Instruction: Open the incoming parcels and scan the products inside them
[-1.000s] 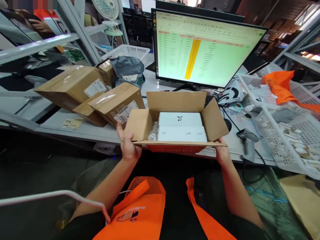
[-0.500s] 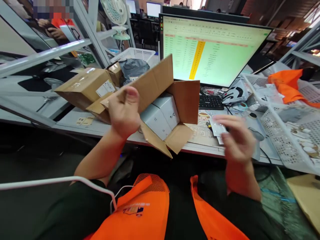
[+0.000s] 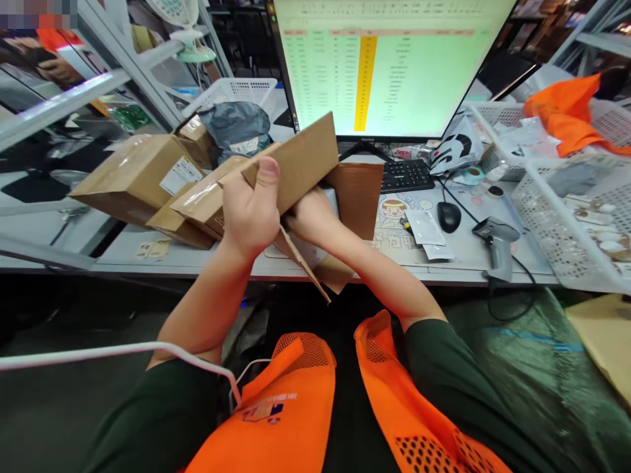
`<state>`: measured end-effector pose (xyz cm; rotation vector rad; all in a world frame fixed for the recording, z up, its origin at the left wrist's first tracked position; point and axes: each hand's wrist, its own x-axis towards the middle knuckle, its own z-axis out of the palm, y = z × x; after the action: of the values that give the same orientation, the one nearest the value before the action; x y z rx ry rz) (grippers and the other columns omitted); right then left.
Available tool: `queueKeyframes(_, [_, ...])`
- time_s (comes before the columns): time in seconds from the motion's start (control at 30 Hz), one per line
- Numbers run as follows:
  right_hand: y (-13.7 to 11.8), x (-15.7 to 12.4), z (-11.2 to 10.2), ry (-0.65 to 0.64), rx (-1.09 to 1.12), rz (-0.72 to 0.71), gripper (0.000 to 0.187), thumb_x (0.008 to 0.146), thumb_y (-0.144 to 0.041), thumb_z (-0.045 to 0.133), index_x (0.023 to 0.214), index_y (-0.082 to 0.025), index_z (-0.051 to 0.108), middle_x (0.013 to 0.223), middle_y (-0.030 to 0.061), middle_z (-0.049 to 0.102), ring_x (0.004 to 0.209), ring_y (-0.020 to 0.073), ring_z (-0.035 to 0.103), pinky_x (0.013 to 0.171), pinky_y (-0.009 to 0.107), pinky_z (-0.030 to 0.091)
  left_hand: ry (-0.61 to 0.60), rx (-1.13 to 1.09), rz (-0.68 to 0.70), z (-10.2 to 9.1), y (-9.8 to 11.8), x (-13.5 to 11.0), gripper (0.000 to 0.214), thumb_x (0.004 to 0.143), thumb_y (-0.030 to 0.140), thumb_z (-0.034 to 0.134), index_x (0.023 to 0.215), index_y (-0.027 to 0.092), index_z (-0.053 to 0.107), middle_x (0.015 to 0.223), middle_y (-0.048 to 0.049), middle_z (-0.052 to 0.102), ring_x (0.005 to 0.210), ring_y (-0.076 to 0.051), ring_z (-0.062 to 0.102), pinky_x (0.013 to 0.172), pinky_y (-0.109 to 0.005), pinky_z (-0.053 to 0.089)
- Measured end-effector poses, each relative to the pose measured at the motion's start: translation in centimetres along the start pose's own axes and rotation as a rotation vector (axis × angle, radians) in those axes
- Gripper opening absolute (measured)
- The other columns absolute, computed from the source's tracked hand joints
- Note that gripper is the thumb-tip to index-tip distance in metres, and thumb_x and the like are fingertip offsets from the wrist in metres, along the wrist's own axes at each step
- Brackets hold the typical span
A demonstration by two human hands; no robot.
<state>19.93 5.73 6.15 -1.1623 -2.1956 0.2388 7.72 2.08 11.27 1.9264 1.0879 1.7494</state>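
Observation:
My left hand is wrapped round a raised flap of the open cardboard box, thumb on top. The carton stands tilted at the front of the desk, its flaps spread. My right hand reaches down inside it, the fingers hidden behind the raised flap. Only slivers of the light grey boxes in the carton show past my right hand. On the desk to the right lie flat white packets.
Taped cartons and a grey plastic bag stand to the left. Behind are a monitor and keyboard. A mouse, barcode scanner and white baskets are on the right.
My right hand has moved left from beside the white packets into the cardboard box. My left hand still grips the flap. The view has tipped downward and shifted right.

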Motion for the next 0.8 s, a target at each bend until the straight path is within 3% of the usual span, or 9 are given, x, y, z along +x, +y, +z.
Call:
queueKeyframes(0.1, [1.4, -3.2, -1.3, 0.045, 0.066, -0.106, 0.024, 0.097, -0.019, 0.05, 0.107, -0.019, 0.073, 0.123, 0.0129, 0.074, 0.132, 0.0332, 0.059, 0.123, 0.056, 0.04, 0.01, 0.006, -0.011, -0.4, -0.6, 0.7, 0.057, 0.099, 0.076, 0.058, 0.079, 0.022, 0.061, 0.08, -0.0045, 0.069, 0.094, -0.024, 0.072, 0.084, -0.036, 0.06])
queueKeyframes(0.27, [3.2, -8.5, -2.3, 0.342, 0.253, -0.139, 0.023, 0.102, -0.026, 0.044, 0.115, -0.022, 0.062, 0.151, 0.0155, 0.059, 0.153, 0.031, 0.046, 0.125, 0.06, 0.041, 0.024, 0.006, -0.011, -0.6, -0.7, 0.6, 0.055, 0.102, 0.073, 0.056, 0.082, 0.022, 0.063, 0.079, -0.0039, 0.07, 0.089, -0.022, 0.072, 0.08, -0.035, 0.061])
queueKeyframes(0.33, [3.1, -9.6, -2.2, 0.343, 0.205, -0.151, 0.028, 0.098, -0.032, 0.055, 0.124, -0.023, 0.059, 0.164, 0.0177, 0.047, 0.159, 0.0348, 0.038, 0.125, 0.066, 0.039, 0.001, 0.01, 0.0, -0.2, -0.3, 0.1, 0.054, 0.103, 0.07, 0.055, 0.08, 0.022, 0.063, 0.08, -0.0042, 0.071, 0.089, -0.022, 0.073, 0.081, -0.034, 0.062])
queueKeyframes(0.4, [2.7, -9.9, -1.9, 0.295, 0.123, -0.171, 0.048, 0.093, -0.037, 0.067, 0.137, -0.024, 0.056, 0.171, 0.0181, 0.036, 0.164, 0.0381, 0.03, 0.126, 0.071, 0.035, -0.047, -0.012, 0.01, 0.3, 0.0, -0.4, 0.054, 0.104, 0.069, 0.055, 0.081, 0.021, 0.064, 0.081, -0.0052, 0.072, 0.094, -0.024, 0.075, 0.087, -0.035, 0.062])
queueKeyframes(0.5, [2.4, -9.3, -1.0, 0.244, 0.012, -0.164, 0.056, 0.092, -0.04, 0.074, 0.145, -0.03, 0.059, 0.169, 0.0146, 0.039, 0.166, 0.0405, 0.022, 0.129, 0.073, 0.027, -0.076, -0.051, 0.009, 0.9, 0.2, -0.9, 0.054, 0.102, 0.071, 0.056, 0.089, 0.02, 0.069, 0.086, -0.0071, 0.073, 0.105, -0.027, 0.075, 0.096, -0.036, 0.061])
queueKeyframes(0.57, [2.7, -8.5, -0.3, 0.241, 0.001, -0.176, 0.047, 0.094, -0.036, 0.071, 0.141, -0.032, 0.065, 0.162, 0.0124, 0.047, 0.164, 0.0397, 0.026, 0.131, 0.071, 0.026, -0.062, -0.054, 0.012, 1.0, 0.1, -1.1, 0.055, 0.102, 0.072, 0.055, 0.092, 0.02, 0.071, 0.088, -0.0071, 0.074, 0.107, -0.028, 0.075, 0.098, -0.036, 0.061])
queueKeyframes(0.67, [3.5, -8.3, 0.3, 0.332, 0.1, -0.303, 0.031, 0.1, -0.034, 0.064, 0.13, -0.031, 0.068, 0.15, 0.0111, 0.057, 0.157, 0.0338, 0.042, 0.129, 0.062, 0.038, -0.034, -0.023, 0.019, 0.5, -0.4, -1.1, 0.051, 0.101, 0.068, 0.061, 0.089, 0.019, 0.071, 0.086, -0.0065, 0.073, 0.099, -0.026, 0.076, 0.094, -0.034, 0.063])
queueKeyframes(0.73, [4.1, -9.9, -0.2, 0.454, 0.198, -0.392, 0.026, 0.102, -0.041, 0.061, 0.126, -0.032, 0.065, 0.144, 0.0105, 0.06, 0.15, 0.0315, 0.052, 0.123, 0.06, 0.048, -0.011, -0.018, 0.016, -0.3, -0.8, -1.0, 0.048, 0.1, 0.064, 0.065, 0.086, 0.018, 0.068, 0.082, -0.0063, 0.071, 0.092, -0.024, 0.075, 0.091, -0.034, 0.063])
queueKeyframes(0.8, [4.6, -13.0, -1.4, 0.587, 0.254, -0.357, 0.03, 0.1, -0.054, 0.061, 0.122, -0.034, 0.061, 0.138, 0.0103, 0.062, 0.143, 0.0335, 0.059, 0.115, 0.064, 0.054, -0.02, -0.083, -0.007, -1.5, -1.4, -0.8, 0.05, 0.101, 0.066, 0.063, 0.086, 0.018, 0.065, 0.08, -0.0067, 0.07, 0.092, -0.025, 0.075, 0.091, -0.036, 0.064])
